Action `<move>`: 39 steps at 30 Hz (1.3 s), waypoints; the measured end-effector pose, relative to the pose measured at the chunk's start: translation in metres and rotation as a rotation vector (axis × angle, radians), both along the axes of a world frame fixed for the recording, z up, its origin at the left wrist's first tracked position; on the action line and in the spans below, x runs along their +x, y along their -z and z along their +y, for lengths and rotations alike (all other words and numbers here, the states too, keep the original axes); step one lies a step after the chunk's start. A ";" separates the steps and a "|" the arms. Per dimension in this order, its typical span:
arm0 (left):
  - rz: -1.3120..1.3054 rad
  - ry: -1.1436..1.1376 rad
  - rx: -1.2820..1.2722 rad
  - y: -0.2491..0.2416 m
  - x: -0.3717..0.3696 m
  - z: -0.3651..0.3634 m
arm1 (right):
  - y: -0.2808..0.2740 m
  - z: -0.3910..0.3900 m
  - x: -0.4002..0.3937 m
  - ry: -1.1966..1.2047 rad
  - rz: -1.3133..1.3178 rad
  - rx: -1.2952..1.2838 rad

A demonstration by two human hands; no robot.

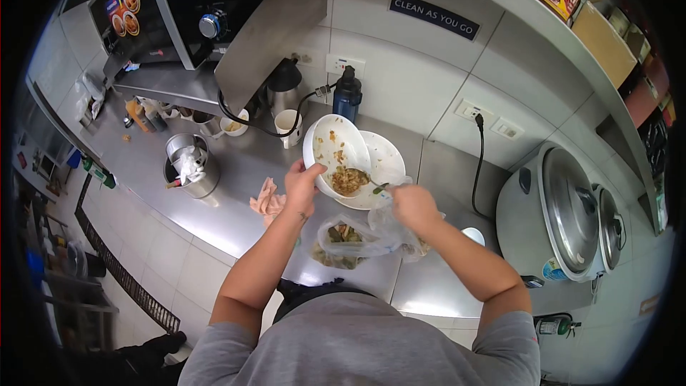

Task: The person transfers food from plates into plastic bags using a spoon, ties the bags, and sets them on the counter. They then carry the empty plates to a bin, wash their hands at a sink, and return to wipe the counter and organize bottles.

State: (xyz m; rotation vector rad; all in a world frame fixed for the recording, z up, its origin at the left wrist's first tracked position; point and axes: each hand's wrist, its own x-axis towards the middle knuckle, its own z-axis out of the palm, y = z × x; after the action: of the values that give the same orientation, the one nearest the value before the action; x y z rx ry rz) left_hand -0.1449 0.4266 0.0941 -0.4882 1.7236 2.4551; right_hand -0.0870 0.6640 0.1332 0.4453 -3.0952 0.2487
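Observation:
My left hand point(301, 186) grips the near left rim of a white bowl point(354, 136), which is tilted. Brown food scraps point(347, 181) lie in its lower part, with smears higher up the inside. In my right hand point(416, 206) is a spoon point(379, 186), its head down among the scraps. Partly hidden behind the bowl is a white plate point(389, 159) with a few bits on it. Closer to my body, a clear plastic bag point(344, 244) holding food scraps rests on the steel counter, its loose plastic bunched below my right hand.
A crumpled pinkish cloth or tissue point(268, 201) lies left of the bowl. Further left stands a steel pot point(202, 180) with white crumpled material inside. A mug point(288, 129) and a blue bottle point(347, 96) stand behind. Large rice cookers point(522, 207) are at right, below a hanging cord point(477, 164).

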 end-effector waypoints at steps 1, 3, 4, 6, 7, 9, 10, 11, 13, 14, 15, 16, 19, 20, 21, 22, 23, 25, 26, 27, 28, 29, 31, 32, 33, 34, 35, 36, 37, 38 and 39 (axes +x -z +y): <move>-0.001 -0.002 -0.001 -0.004 0.001 0.005 | 0.011 -0.002 0.002 0.051 -0.062 -0.110; 0.022 -0.009 -0.015 0.000 -0.001 0.015 | 0.036 -0.002 0.005 0.118 -0.110 -0.328; 0.044 -0.015 -0.029 0.012 -0.006 0.020 | 0.048 -0.001 0.006 0.131 -0.098 -0.436; 0.086 -0.015 -0.049 0.033 -0.011 0.029 | 0.053 -0.002 0.005 0.205 -0.231 -0.637; 0.106 -0.008 -0.055 0.039 -0.012 0.033 | 0.040 -0.006 0.005 0.265 -0.375 -0.729; 0.079 0.024 -0.040 0.045 -0.009 0.038 | 0.021 -0.015 0.006 0.385 -0.577 -0.937; 0.035 0.048 -0.019 0.043 -0.007 0.040 | 0.014 -0.020 0.006 0.442 -0.630 -1.056; -0.008 0.071 0.001 0.042 -0.005 0.041 | 0.011 -0.022 0.004 0.497 -0.683 -1.175; -0.019 0.096 0.125 0.047 0.001 0.045 | 0.020 -0.022 -0.004 0.506 -0.699 -1.233; -0.025 0.108 0.187 0.049 0.002 0.046 | 0.026 -0.022 -0.009 0.511 -0.707 -1.262; -0.029 0.113 0.188 0.053 0.002 0.046 | 0.032 -0.020 -0.014 0.508 -0.695 -1.272; -0.034 0.118 0.190 0.057 0.001 0.046 | 0.036 -0.018 -0.018 0.505 -0.685 -1.280; -0.074 0.104 0.238 0.072 -0.006 0.045 | 0.038 -0.007 -0.033 0.527 -0.692 -1.316; -0.093 0.096 0.261 0.077 -0.008 0.044 | 0.038 -0.003 -0.038 0.541 -0.701 -1.330; -0.118 0.084 0.261 0.080 -0.010 0.044 | 0.040 0.002 -0.043 0.565 -0.702 -1.343; -0.142 0.072 0.260 0.083 -0.013 0.044 | 0.043 0.007 -0.047 0.589 -0.701 -1.358; -0.167 0.060 0.259 0.085 -0.017 0.043 | 0.045 0.011 -0.051 0.613 -0.700 -1.373; -0.164 0.078 0.320 0.101 -0.030 0.041 | 0.041 0.016 -0.054 0.585 -0.699 -1.370; -0.165 0.087 0.350 0.109 -0.035 0.041 | 0.040 0.019 -0.054 0.573 -0.699 -1.370; -0.198 0.054 0.298 0.101 -0.036 0.042 | 0.039 0.022 -0.053 0.577 -0.703 -1.375; -0.229 0.022 0.246 0.083 -0.035 0.044 | 0.037 0.025 -0.053 0.580 -0.706 -1.381; -0.260 -0.011 0.194 0.066 -0.033 0.045 | 0.036 0.027 -0.053 0.583 -0.708 -1.385; -0.291 0.004 0.078 0.039 -0.029 0.048 | 0.034 0.031 -0.051 0.625 -0.691 -1.371; -0.307 0.014 0.019 0.032 -0.027 0.050 | 0.033 0.033 -0.050 0.648 -0.680 -1.366; -0.236 0.045 0.029 0.032 -0.023 0.050 | 0.033 0.035 -0.049 0.639 -0.668 -1.362; -0.167 0.077 0.039 0.034 -0.016 0.050 | 0.032 0.038 -0.047 0.633 -0.656 -1.358; -0.098 0.113 0.051 0.038 -0.008 0.052 | 0.031 0.042 -0.046 0.631 -0.642 -1.354; 0.088 0.122 -0.136 0.044 0.004 0.055 | 0.027 0.044 -0.043 0.632 -0.631 -1.351; 0.277 0.135 -0.318 0.052 0.020 0.059 | 0.020 0.046 -0.040 0.637 -0.618 -1.348; 0.466 0.148 -0.492 0.059 0.033 0.065 | 0.014 0.050 -0.035 0.647 -0.607 -1.342; 0.441 0.306 -0.414 0.054 0.045 0.069 | 0.009 0.057 -0.031 0.632 -0.615 -1.360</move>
State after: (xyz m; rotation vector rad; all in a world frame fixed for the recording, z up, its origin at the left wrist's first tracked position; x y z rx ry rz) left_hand -0.1004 0.4956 0.0403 0.3050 2.2828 2.0945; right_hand -0.1180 0.7210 0.1246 -0.7172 -2.3602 2.4325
